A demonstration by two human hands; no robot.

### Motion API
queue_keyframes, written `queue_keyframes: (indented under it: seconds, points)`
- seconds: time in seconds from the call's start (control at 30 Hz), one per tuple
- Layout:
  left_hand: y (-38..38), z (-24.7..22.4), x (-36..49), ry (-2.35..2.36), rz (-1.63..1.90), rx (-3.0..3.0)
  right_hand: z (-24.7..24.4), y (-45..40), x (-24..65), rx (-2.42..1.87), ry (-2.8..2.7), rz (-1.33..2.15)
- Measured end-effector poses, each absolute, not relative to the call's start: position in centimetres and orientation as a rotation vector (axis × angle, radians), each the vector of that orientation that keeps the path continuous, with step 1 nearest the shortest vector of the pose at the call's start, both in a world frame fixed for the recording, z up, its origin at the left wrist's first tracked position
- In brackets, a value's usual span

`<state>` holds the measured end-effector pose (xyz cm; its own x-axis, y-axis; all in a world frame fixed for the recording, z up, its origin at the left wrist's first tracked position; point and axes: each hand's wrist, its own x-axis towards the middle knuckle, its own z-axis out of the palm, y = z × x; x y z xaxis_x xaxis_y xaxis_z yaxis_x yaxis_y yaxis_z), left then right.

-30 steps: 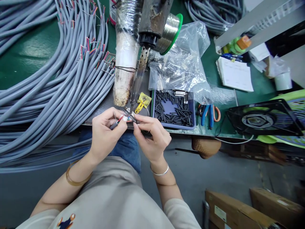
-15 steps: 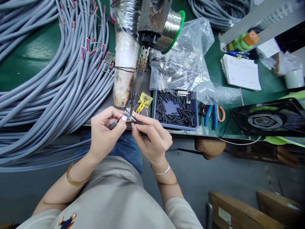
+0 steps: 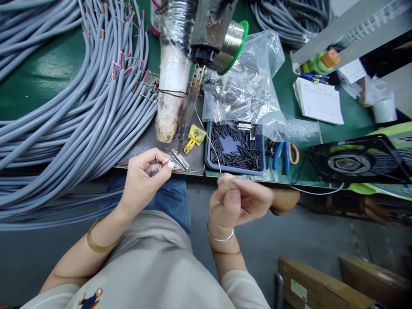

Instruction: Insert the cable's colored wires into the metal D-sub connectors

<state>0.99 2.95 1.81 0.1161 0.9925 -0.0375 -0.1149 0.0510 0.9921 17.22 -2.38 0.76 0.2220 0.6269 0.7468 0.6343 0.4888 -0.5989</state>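
Observation:
My left hand is closed, pinching coloured wires at the stripped end of a grey cable. Just past its fingertips a metal multi-pin connector lies at the bench edge, touching or almost touching those wires. The tip of a soldering iron, fixed above the bench, points down at the connector. To the right, my right hand is raised beyond the bench edge, fingers curled and partly blurred. A thin strand of solder wire runs down to its fingertips, which appear to pinch it.
Bundles of grey cables fill the left side. A purple tray of short black tubes stands near the edge, with a plastic bag of connectors behind it. Pliers, a black fan and a solder spool are around. A yellow clip lies beside the iron.
My right hand has moved off the connector, away to the right and nearer my body. The solder strand now stretches towards it. My left hand stays near the connector, which is now more exposed.

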Motion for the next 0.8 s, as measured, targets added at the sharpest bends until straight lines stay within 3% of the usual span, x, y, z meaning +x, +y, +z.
queue_keyframes:
  seconds: [0.1,0.3,0.8]
  points:
    - [3.0,1.9,1.1,1.051,1.141,1.15,0.5,-2.8,17.2,-1.191,-1.311,0.018]
    - [3.3,1.6,1.3,1.057,1.159,1.123,-0.2,-1.8,17.0,-1.217,-1.709,0.037]
    - [3.5,2.7,1.7,1.154,1.199,1.176,0.6,-0.6,16.5,-1.184,-1.712,-0.031]
